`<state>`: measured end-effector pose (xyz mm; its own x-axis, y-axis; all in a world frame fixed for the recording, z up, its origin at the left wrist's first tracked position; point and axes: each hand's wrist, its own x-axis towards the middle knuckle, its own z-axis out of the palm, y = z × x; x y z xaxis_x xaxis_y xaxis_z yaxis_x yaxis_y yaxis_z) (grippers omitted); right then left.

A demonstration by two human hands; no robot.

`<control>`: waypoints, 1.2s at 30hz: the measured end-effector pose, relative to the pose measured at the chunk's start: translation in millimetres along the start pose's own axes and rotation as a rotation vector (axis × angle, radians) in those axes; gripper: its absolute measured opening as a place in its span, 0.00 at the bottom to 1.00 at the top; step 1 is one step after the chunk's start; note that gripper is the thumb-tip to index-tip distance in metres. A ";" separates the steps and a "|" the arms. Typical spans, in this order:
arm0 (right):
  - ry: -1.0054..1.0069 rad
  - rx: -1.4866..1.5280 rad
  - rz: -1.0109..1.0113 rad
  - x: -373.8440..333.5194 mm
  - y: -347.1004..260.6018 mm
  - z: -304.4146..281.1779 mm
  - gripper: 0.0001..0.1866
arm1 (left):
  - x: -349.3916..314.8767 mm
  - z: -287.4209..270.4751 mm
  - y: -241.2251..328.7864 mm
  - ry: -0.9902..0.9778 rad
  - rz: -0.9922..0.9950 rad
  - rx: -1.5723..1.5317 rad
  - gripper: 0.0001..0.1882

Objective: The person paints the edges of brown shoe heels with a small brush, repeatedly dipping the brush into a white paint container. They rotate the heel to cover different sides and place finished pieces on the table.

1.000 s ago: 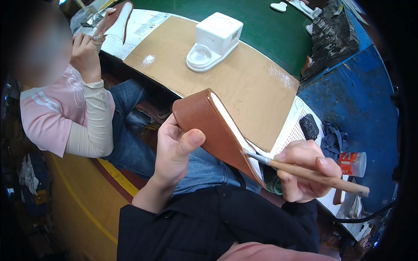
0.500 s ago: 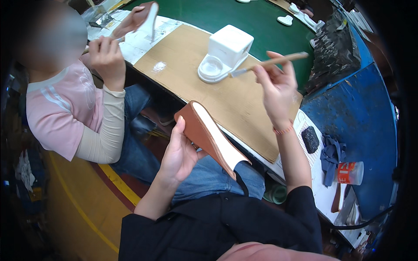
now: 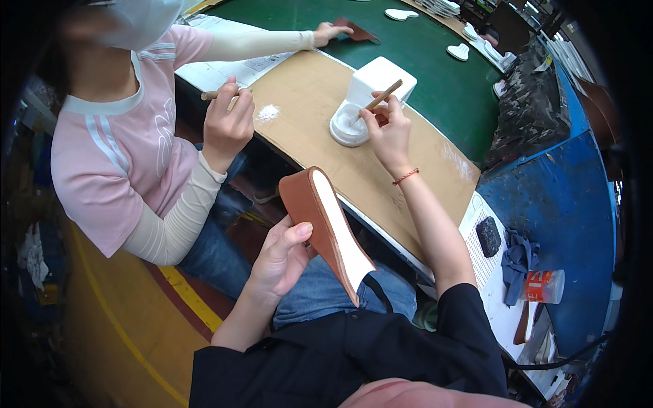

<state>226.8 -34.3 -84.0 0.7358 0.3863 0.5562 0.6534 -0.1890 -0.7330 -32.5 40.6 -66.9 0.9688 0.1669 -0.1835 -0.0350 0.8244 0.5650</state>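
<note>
My left hand [image 3: 282, 255] is closed around a brown wedge shoe sole [image 3: 316, 217], thumb on its side, above my lap. The sole's white inner face is turned up, its thick end pointing away from me. In my right hand [image 3: 389, 136] is a wooden-handled brush [image 3: 388, 94], pinched between the fingers. The brush slants down into the round cup [image 3: 349, 137] at the front of a white plastic dispenser [image 3: 379, 80], where its bristles are hard to make out. The dispenser stands on a brown cardboard sheet [image 3: 299, 88] on the table.
At my left a co-worker in pink holds a brush in one hand [image 3: 228, 126]; the other hand [image 3: 331, 32] holds a brown sole [image 3: 357, 32] at the green surface [image 3: 449, 95]. A black block [image 3: 488, 236], blue cloth [image 3: 518, 262] and clear jar [image 3: 544, 287] lie at right.
My right hand has lowered the brush leftward into the dispenser's cup. My left hand still holds the sole, slightly turned. The co-worker's far arm has stretched out to the green surface with a sole.
</note>
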 end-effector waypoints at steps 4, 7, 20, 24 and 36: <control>0.023 0.033 0.032 -0.1 1.6 3.4 0.17 | -1.2 -4.8 -1.1 -0.020 0.011 -0.019 0.25; 0.069 0.102 0.081 -0.6 1.9 2.6 0.18 | -3.4 -8.2 -2.0 0.004 0.031 -0.004 0.25; -0.041 0.930 0.510 -26.1 -53.7 -59.0 0.24 | -2.4 13.1 -0.4 0.011 0.132 0.078 0.29; -0.011 0.950 0.399 -55.7 -98.8 -112.6 0.24 | 4.0 31.5 -2.1 -0.061 0.202 0.136 0.31; 0.006 0.804 0.124 -109.2 -145.7 -155.7 0.31 | 6.5 75.5 -16.5 -0.159 0.269 0.220 0.36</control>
<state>78.9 -189.4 23.0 0.7971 0.3997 0.4527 0.2408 0.4770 -0.8453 -7.1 -12.7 -16.7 0.9587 0.2611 0.1125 -0.2565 0.6240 0.7381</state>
